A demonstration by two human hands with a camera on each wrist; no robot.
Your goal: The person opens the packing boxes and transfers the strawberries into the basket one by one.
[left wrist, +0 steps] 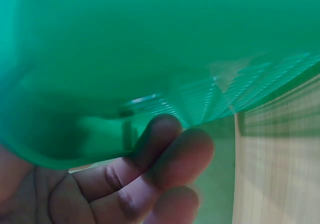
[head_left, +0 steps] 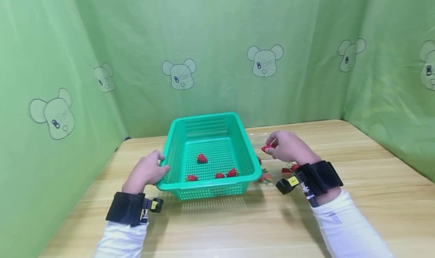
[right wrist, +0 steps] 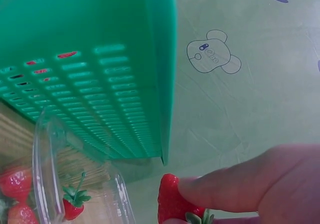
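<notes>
A green plastic basket (head_left: 210,184) stands on the table with several strawberries (head_left: 202,158) on its perforated floor. At its left rim, my left hand (head_left: 147,170) holds on; the left wrist view shows the fingers (left wrist: 182,156) bent around the outside beneath the rim. To the right of the basket, my right hand (head_left: 289,146) pinches a red strawberry (right wrist: 172,199) between thumb and fingers, with its green leaves near the fingertips. Below that hand lies a clear plastic box (right wrist: 125,204) holding more strawberries (right wrist: 73,209), partly hidden in the head view by the hand and basket.
The light wooden table (head_left: 217,227) carries everything. A green curtain (head_left: 217,31) printed with bear heads closes off the back and both sides. The basket's right wall stands between the clear box and the basket's inside.
</notes>
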